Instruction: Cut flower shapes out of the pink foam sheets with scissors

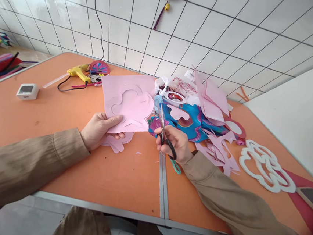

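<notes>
My left hand [100,128] pinches the lower left edge of a pink sheet [129,111], thumb on top. Curved lines or cuts mark the sheet, and its right edge is cut into a wavy outline. Just right of that edge, my right hand [175,141] grips a pair of scissors [163,120] by the black handles. Their blades point up and away from me, apart from the sheet. Beneath the sheet, pink cut-out shapes [118,143] lie on the orange table [128,181]; the sheet and my left hand partly cover them.
Pink scraps [220,149] and blue patterned fabric [190,122] are heaped to the right, beside white cloud-like outlines [268,167]. A yellow glue gun [79,73] with its cord lies at the back left, near a small white box [27,91]. A tiled wall [142,31] stands behind.
</notes>
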`<state>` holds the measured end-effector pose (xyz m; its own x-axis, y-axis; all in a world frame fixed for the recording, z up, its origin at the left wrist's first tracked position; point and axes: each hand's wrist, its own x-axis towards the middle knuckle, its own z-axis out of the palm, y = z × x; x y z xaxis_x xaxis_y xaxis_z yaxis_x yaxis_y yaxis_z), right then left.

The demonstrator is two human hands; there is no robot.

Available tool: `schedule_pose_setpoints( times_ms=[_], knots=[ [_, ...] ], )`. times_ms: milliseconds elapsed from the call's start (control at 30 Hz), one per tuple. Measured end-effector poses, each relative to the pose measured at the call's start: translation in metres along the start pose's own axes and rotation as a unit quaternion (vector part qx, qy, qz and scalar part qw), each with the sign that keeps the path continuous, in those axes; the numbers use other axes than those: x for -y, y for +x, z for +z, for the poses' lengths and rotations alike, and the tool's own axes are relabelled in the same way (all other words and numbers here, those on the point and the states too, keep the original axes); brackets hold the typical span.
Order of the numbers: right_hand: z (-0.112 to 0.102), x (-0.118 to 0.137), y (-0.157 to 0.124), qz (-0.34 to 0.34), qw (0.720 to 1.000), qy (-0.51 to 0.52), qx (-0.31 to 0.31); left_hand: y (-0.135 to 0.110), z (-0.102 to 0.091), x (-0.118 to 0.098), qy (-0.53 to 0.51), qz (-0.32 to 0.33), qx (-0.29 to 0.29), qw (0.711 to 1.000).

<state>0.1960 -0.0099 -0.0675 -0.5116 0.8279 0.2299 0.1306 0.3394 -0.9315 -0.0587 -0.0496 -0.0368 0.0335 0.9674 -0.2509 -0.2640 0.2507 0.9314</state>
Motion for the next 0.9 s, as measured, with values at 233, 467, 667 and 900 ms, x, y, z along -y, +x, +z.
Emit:
schedule_pose_setpoints(
  times_ms=[233,467,667,900],
  knots=[
    [0.009,0.008,0.012,0.044,0.976,-0.153,-0.146,0.000,-0.002,0.001,-0.011,0.006,0.015,1.000],
    [0.005,0.024,0.009,0.045,0.949,-0.298,-0.091,0.003,-0.003,-0.001,-0.076,0.046,-0.029,0.996],
    [0.000,0.031,0.008,0.055,0.941,-0.321,-0.088,0.008,-0.007,-0.006,-0.079,0.060,-0.088,0.991],
    [0.002,0.034,0.011,0.079,0.888,-0.451,-0.043,0.010,-0.007,-0.007,-0.089,0.071,-0.085,0.990]
  ],
)
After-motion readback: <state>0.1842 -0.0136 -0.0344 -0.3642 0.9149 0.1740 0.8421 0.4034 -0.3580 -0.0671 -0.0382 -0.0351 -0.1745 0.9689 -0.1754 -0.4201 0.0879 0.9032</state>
